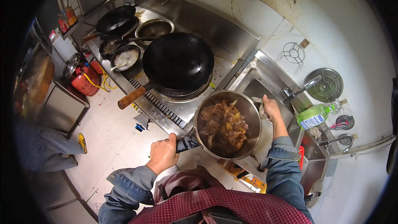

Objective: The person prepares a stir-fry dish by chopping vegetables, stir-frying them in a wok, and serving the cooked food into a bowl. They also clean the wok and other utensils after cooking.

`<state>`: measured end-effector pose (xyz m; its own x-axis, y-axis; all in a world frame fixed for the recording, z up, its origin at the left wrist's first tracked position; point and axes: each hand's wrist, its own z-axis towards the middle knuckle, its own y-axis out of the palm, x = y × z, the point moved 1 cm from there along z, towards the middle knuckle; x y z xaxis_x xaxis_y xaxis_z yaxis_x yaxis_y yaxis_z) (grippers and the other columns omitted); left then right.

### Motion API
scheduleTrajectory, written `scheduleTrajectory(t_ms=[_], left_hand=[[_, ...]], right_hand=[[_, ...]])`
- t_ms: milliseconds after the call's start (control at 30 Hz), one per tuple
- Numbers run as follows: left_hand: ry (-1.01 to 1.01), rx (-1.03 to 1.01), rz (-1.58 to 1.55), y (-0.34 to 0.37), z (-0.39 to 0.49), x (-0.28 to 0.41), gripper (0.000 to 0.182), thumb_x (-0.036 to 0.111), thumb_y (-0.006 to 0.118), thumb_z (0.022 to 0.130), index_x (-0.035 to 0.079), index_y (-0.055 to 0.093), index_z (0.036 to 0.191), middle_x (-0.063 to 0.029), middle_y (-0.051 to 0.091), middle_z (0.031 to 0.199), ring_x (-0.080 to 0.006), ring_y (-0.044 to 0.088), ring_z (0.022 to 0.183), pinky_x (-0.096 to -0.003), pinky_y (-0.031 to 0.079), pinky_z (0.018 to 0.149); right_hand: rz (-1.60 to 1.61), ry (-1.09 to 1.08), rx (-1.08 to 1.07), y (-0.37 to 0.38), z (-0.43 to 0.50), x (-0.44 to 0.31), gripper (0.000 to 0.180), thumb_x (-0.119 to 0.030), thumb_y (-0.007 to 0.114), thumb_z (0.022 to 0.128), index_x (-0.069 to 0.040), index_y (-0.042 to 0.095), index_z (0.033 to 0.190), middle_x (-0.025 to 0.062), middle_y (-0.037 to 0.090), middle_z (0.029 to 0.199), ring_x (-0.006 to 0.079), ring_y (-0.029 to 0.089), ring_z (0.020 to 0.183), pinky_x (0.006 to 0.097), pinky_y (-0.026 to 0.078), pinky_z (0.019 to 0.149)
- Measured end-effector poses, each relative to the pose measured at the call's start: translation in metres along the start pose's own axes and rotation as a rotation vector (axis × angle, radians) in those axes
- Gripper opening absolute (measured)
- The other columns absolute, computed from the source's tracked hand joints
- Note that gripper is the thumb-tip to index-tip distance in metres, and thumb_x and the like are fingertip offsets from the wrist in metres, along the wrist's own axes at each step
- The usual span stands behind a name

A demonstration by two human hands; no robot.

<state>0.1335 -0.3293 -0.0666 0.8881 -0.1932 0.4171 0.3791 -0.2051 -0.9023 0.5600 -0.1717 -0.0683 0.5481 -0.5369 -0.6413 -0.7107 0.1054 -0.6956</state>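
Observation:
A steel pressure-cooker pot without its lid is held up in front of me, with cooked meat pieces in brown sauce inside. My left hand grips its long black handle. On the far side, my right hand holds the pot's short side handle through a crumpled cloth. Beyond the pot, a large black wok sits tilted on the stove burner, its turned wooden handle pointing toward the lower left. Nothing touches the wok from either hand.
Behind the wok are a steel basin, a second wok and a bowl of white seasoning with a spoon. A sink, faucet and green detergent bottle lie right. Left are a red gas cylinder and another person's legs.

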Motion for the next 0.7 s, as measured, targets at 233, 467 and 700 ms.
scheduleTrajectory(t_ms=[233, 467, 700], left_hand=[[0.003, 0.009, 0.038, 0.000, -0.001, 0.001, 0.040, 0.012, 0.067, 0.065, 0.000, 0.043, 0.095, -0.0189, 0.062, 0.066, -0.0384, 0.062, 0.059, -0.0475, 0.048, 0.054], [0.005, -0.014, 0.033, -0.004, -0.001, 0.003, 0.049, 0.015, 0.074, 0.065, 0.002, 0.041, 0.098, -0.0175, 0.062, 0.068, -0.0378, 0.062, 0.061, -0.0468, 0.048, 0.054], [-0.016, -0.029, 0.027, -0.005, -0.001, 0.004, 0.051, 0.016, 0.077, 0.064, 0.004, 0.041, 0.099, -0.0171, 0.061, 0.068, -0.0377, 0.062, 0.061, -0.0466, 0.047, 0.054]], right_hand=[[0.494, -0.104, 0.150, -0.041, 0.009, 0.032, 0.049, -0.047, 0.044, 0.098, -0.003, 0.062, 0.086, 0.0084, 0.059, 0.071, 0.0180, 0.055, 0.058, 0.0342, 0.046, 0.057], [0.192, -0.284, -0.371, 0.006, 0.016, 0.041, 0.034, -0.037, 0.051, 0.098, -0.005, 0.062, 0.092, -0.0042, 0.053, 0.076, 0.0055, 0.042, 0.069, 0.0235, 0.038, 0.059], [0.352, -0.365, -0.170, -0.012, -0.004, 0.042, 0.025, -0.026, 0.056, 0.097, -0.004, 0.060, 0.087, -0.0052, 0.049, 0.073, 0.0048, 0.039, 0.064, 0.0224, 0.034, 0.055]])
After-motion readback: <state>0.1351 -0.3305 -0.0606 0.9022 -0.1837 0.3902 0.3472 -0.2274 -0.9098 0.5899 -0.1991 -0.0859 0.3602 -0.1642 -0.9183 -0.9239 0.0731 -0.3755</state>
